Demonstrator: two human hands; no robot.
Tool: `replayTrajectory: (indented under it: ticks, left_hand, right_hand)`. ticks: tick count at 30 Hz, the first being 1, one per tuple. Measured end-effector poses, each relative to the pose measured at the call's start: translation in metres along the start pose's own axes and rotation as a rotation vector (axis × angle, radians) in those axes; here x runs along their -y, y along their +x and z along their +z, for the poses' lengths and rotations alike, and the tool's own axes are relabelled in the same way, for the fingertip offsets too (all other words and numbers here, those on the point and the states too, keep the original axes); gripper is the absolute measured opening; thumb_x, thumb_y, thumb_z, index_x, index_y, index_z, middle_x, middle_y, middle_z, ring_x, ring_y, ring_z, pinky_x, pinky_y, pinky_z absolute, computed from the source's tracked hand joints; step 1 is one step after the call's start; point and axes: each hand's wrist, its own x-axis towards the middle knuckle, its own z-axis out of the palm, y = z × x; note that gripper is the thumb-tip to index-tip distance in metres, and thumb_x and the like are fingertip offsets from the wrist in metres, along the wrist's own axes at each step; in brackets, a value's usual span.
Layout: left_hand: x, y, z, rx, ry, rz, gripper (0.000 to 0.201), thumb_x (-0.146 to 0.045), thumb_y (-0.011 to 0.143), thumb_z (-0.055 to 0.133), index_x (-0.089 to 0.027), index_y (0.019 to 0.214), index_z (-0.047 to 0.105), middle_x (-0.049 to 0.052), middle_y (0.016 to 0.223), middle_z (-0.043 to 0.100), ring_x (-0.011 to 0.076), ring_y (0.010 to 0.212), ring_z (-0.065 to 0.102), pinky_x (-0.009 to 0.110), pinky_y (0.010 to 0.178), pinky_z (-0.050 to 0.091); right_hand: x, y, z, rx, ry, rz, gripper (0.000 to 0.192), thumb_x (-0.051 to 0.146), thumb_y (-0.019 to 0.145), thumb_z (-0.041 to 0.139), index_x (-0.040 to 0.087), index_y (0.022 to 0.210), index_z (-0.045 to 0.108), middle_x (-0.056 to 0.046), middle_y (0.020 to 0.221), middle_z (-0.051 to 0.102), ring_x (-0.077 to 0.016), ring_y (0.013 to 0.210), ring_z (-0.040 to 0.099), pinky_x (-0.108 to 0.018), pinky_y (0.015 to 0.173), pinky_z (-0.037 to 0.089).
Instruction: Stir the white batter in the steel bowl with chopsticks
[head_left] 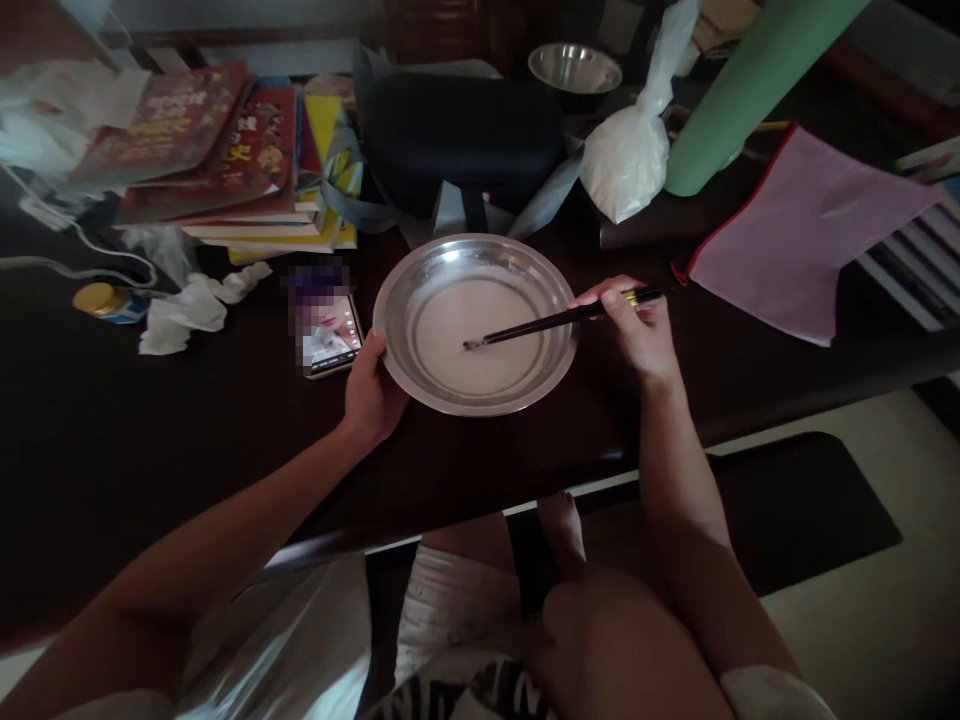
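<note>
A wide stainless steel bowl sits on the dark table with a pale, milky mixture in its bottom. My left hand grips the bowl's left rim, with the fingers hidden beneath it. Over the right rim, my right hand is closed around black chopsticks with a gold band. Their tips reach the mixture near the bowl's middle, and a little of it clings there. Just left of the bowl lies a phone with its screen lit.
Crumpled tissues and a small gold-lidded jar lie left, below stacked books. Behind the bowl stand a black case, a tied bag of white powder and a green cylinder. A pink mesh-like pouch lies right.
</note>
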Motion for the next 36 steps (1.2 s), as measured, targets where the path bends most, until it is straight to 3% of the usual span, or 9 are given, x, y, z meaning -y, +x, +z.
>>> replayTrajectory:
  ticks: [6,11,16,21,27,32,36]
  left_hand:
    - [-0.0004,-0.0001,0.0011,0.024,-0.028,0.012,0.022,-0.043,0.082,0.073,-0.023,0.089,0.068,0.009,0.101,0.076,0.0361,0.116,0.067,0.05,0.097,0.06]
    - [-0.0017,-0.0012,0.0032,0.019,-0.025,0.017,0.019,-0.041,0.083,0.071,-0.024,0.089,0.069,0.008,0.103,0.077,0.0346,0.116,0.068,0.047,0.094,0.06]
    - [-0.0023,-0.0022,0.0034,0.02,-0.033,0.016,0.021,-0.042,0.081,0.074,-0.024,0.092,0.07,0.008,0.102,0.077,0.0347,0.114,0.068,0.047,0.093,0.061]
    - [-0.0018,-0.0014,0.0018,0.011,-0.02,0.011,0.021,-0.044,0.082,0.075,-0.025,0.088,0.069,0.006,0.099,0.076,0.0354,0.116,0.067,0.048,0.097,0.06]
    - [-0.0006,-0.0005,0.0004,0.017,-0.017,0.015,0.022,-0.044,0.079,0.077,-0.024,0.084,0.068,0.007,0.098,0.076,0.0365,0.117,0.066,0.049,0.095,0.062]
    - [-0.0014,-0.0016,0.0024,0.001,-0.011,0.006,0.023,-0.045,0.081,0.075,-0.024,0.083,0.066,0.007,0.096,0.076,0.0378,0.119,0.066,0.051,0.096,0.061]
    - [-0.0017,-0.0019,0.0028,-0.003,-0.017,0.005,0.02,-0.042,0.08,0.074,-0.024,0.083,0.067,0.008,0.101,0.076,0.0372,0.121,0.065,0.05,0.096,0.062]
  right_hand:
    - [0.0017,0.0001,-0.0001,-0.091,0.051,0.007,0.039,0.063,0.09,0.067,0.027,0.075,0.072,0.003,0.069,0.071,-0.0168,0.076,0.075,-0.032,0.072,0.06]
    - [0.0031,0.0002,0.001,0.017,-0.002,0.016,0.039,0.066,0.087,0.068,0.028,0.079,0.075,0.001,0.075,0.076,-0.0185,0.08,0.076,-0.034,0.073,0.062]
    - [0.0004,0.0005,-0.001,-0.107,0.024,0.009,0.039,0.063,0.09,0.066,0.028,0.074,0.072,0.003,0.067,0.071,-0.0171,0.074,0.075,-0.033,0.07,0.061]
    - [0.0018,0.0004,0.0011,0.023,-0.004,0.02,0.04,0.067,0.087,0.068,0.028,0.077,0.073,0.002,0.073,0.075,-0.0189,0.081,0.076,-0.034,0.074,0.061]
    - [0.0006,0.0009,0.0003,-0.089,0.015,0.015,0.04,0.064,0.091,0.065,0.028,0.075,0.072,0.003,0.069,0.072,-0.0165,0.074,0.074,-0.032,0.069,0.059]
    - [0.0017,0.0007,0.0014,0.015,-0.006,0.014,0.041,0.067,0.087,0.068,0.028,0.077,0.073,0.001,0.073,0.075,-0.0184,0.079,0.075,-0.033,0.071,0.06]
    - [0.0001,0.0009,-0.001,-0.09,0.0,0.027,0.041,0.066,0.089,0.065,0.028,0.076,0.073,0.002,0.069,0.072,-0.018,0.075,0.075,-0.034,0.072,0.061]
